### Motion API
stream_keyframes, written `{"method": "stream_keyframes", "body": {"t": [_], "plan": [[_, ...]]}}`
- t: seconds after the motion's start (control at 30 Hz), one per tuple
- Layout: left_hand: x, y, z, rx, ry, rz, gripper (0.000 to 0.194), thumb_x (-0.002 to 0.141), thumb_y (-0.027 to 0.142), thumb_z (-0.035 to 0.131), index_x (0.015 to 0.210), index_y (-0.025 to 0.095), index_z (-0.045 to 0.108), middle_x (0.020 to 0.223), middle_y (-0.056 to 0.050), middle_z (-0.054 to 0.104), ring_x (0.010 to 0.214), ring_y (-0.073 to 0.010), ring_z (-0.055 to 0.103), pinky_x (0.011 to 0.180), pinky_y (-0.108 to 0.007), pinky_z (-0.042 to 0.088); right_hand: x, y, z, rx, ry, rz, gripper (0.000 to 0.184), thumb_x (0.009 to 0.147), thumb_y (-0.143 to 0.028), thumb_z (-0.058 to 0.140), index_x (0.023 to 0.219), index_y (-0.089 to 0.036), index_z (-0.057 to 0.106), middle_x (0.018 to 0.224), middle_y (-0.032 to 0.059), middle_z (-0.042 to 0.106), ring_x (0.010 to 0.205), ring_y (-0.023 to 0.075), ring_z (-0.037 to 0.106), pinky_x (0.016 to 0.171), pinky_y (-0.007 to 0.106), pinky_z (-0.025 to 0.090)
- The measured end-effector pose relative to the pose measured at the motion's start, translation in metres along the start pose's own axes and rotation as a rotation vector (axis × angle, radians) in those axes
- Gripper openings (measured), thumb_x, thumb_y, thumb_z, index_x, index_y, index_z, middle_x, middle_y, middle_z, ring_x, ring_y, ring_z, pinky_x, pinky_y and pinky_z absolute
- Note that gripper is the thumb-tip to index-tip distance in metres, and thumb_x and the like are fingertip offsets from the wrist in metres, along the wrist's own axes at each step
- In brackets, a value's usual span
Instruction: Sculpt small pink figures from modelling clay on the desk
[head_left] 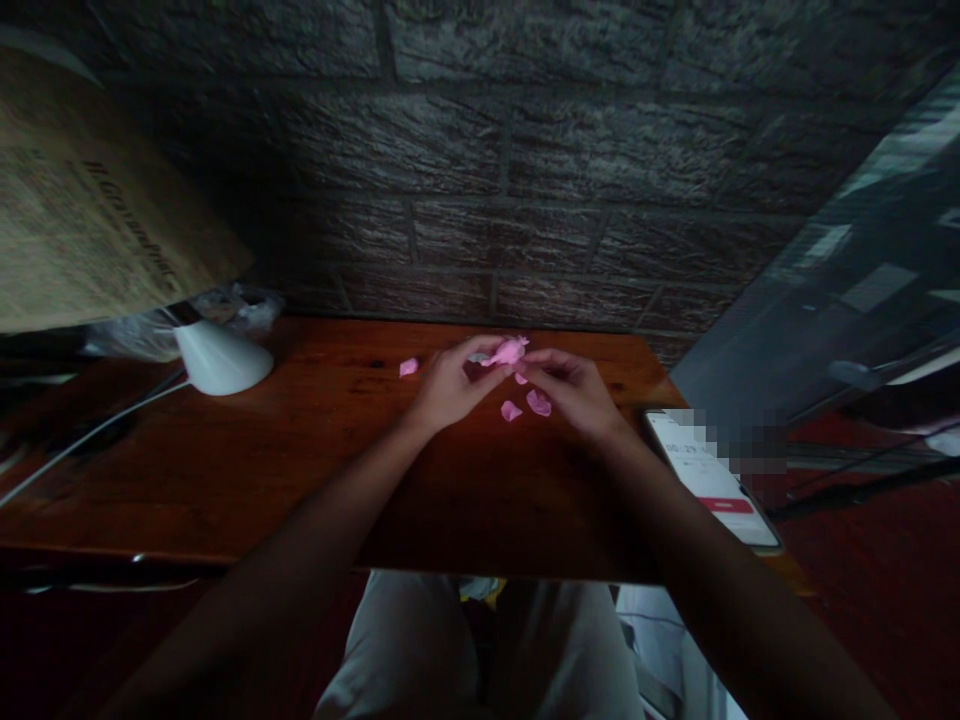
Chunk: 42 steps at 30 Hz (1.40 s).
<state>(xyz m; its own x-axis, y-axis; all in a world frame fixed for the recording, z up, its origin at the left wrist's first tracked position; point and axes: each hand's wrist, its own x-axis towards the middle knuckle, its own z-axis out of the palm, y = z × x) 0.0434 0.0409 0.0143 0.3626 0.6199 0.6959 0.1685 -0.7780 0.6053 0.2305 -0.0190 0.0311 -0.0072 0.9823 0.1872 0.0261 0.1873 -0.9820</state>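
Observation:
In the head view my left hand (452, 383) is closed on a crumpled pink piece (510, 351), which looks like folded paper or a paper flower. My right hand (574, 388) pinches at the right side of the same piece, thumb and forefinger together. Below the hands, a small pink scrap (511, 411) and a second pink scrap (538, 402) lie on the wooden table (315, 440). Another pink bit (408, 368) rests on the wood left of my left hand. A further bit of pink shows just beneath my right fingertips. The exact material is too blurred to tell.
A white lamp base (223, 358) with a cable stands at the left, under a paper shade (97, 200) printed with text. Clear plastic wrapping (247, 308) lies behind it. A lit phone (709, 470) lies at the table's right edge. A brick-patterned wall (457, 150) rises behind.

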Motion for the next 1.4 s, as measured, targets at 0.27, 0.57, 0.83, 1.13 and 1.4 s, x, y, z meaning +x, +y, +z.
{"method": "stream_keyframes", "body": {"t": [0.27, 0.57, 0.83, 1.13, 1.4], "plan": [[-0.001, 0.008, -0.001, 0.028, -0.018, -0.003, 0.026, 0.086, 0.027, 0.072, 0.111, 0.019, 0.069, 0.106, -0.006, 0.078, 0.092, -0.0161, 0.074, 0.082, -0.028, 0.059, 0.001, 0.002, 0.002, 0.032, -0.037, 0.029, 0.031, 0.074, -0.047, 0.080, 0.081, -0.019, 0.068, 0.070, -0.0013, 0.066, 0.043, 0.0059, 0.043, 0.042, 0.023, 0.029], [0.003, 0.002, -0.001, -0.256, -0.082, -0.091, 0.029, 0.085, 0.031, 0.074, 0.110, 0.019, 0.066, 0.112, -0.009, 0.076, 0.100, -0.0175, 0.074, 0.083, -0.029, 0.061, -0.001, -0.003, 0.001, 0.132, -0.031, 0.056, 0.028, 0.073, -0.045, 0.080, 0.079, -0.019, 0.070, 0.069, -0.0011, 0.064, 0.045, 0.0058, 0.042, 0.042, 0.024, 0.029], [0.002, -0.003, -0.001, -0.212, -0.075, -0.083, 0.027, 0.085, 0.030, 0.074, 0.107, 0.019, 0.065, 0.104, -0.007, 0.076, 0.096, -0.0170, 0.073, 0.084, -0.030, 0.060, -0.001, -0.004, 0.001, 0.102, -0.028, 0.084, 0.031, 0.069, -0.044, 0.084, 0.086, -0.019, 0.075, 0.075, 0.0010, 0.069, 0.047, 0.0058, 0.043, 0.042, 0.023, 0.027], [0.001, 0.006, -0.002, -0.130, -0.086, 0.013, 0.020, 0.087, 0.026, 0.070, 0.105, 0.018, 0.066, 0.105, -0.008, 0.075, 0.096, -0.0162, 0.072, 0.085, -0.029, 0.058, 0.000, -0.001, 0.001, 0.097, -0.022, 0.071, 0.030, 0.068, -0.044, 0.084, 0.079, -0.019, 0.073, 0.071, 0.0002, 0.068, 0.046, 0.0057, 0.043, 0.042, 0.024, 0.028], [0.001, 0.000, -0.001, -0.101, -0.022, -0.042, 0.024, 0.087, 0.028, 0.071, 0.109, 0.020, 0.067, 0.106, -0.007, 0.077, 0.096, -0.0172, 0.073, 0.084, -0.030, 0.059, -0.001, -0.002, 0.002, 0.136, -0.020, 0.110, 0.036, 0.070, -0.040, 0.086, 0.098, -0.021, 0.077, 0.077, 0.0009, 0.070, 0.048, 0.0061, 0.045, 0.042, 0.024, 0.029]]}}
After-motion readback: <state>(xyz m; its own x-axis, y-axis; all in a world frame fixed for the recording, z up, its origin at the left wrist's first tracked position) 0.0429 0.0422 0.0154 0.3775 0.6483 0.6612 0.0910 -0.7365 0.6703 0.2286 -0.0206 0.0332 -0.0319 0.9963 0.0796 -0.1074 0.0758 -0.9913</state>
